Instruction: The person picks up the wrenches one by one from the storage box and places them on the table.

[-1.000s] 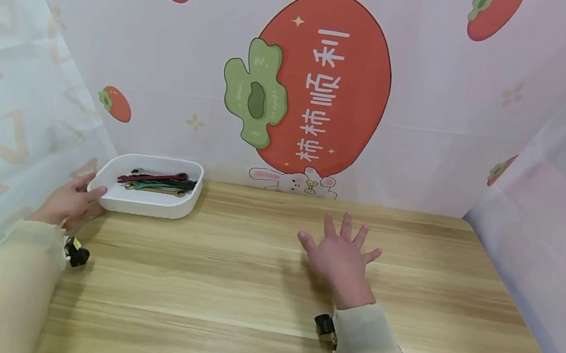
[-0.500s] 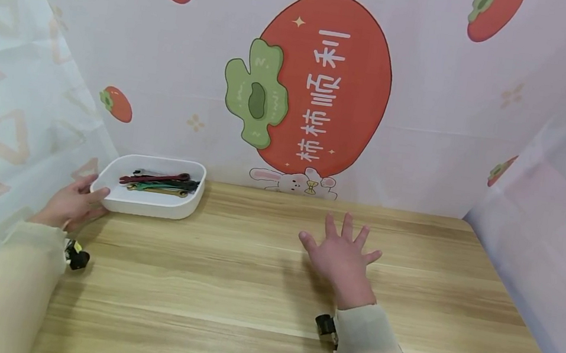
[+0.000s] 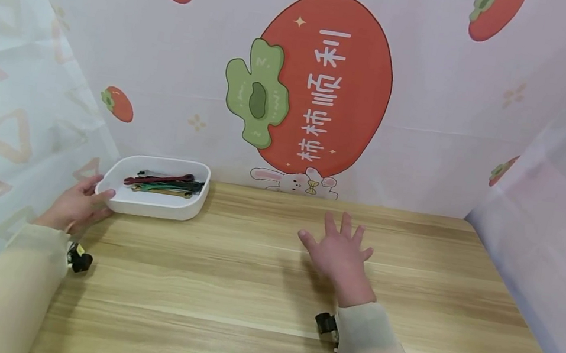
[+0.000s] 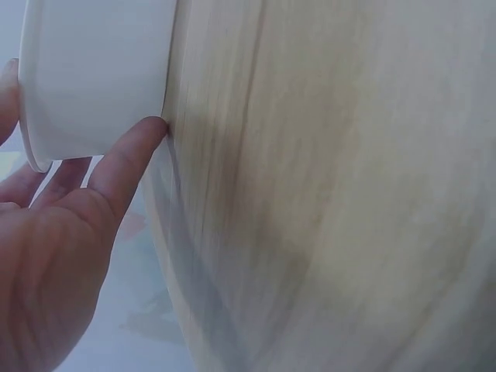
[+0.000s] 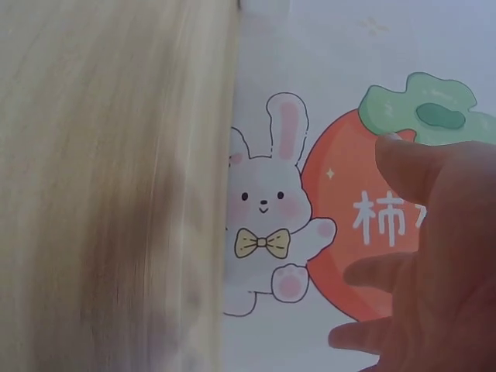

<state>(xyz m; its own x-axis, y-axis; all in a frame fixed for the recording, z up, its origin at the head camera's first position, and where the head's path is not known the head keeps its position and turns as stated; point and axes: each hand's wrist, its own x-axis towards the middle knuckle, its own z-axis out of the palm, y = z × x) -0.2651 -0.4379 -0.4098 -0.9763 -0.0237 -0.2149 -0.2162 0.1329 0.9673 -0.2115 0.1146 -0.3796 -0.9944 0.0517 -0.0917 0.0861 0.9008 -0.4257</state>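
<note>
**Press low and level at the tray's left end**

Your left hand [image 3: 73,208] grips the white tray [image 3: 155,211] at its 8 o'clock corner: one finger [image 4: 128,159] reaches down to the foot of the wall, another sits at the rim. Favour the low contact; pressure there should slide the tray flat, while a pull on the rim alone could tip it.

The tray rests on the wooden table [image 3: 224,300], toward 10 o'clock from the table's middle and close to the back sheet [image 3: 427,100]. Mind that sheet, as a shove toward 12 o'clock would likely rub it.

Inside, the wrenches [image 3: 159,179] lie heaped toward the tray's 3 o'clock end, away from your grip. That end probably carries more weight, so move gently and avoid lifting the corner, or the pile may shift.

Your right hand [image 3: 341,256] hangs over the table at the tray's 4 o'clock, well apart from it, fingers spread and holding nothing. It is well placed to steady the heavier end if the tray swings.
</note>
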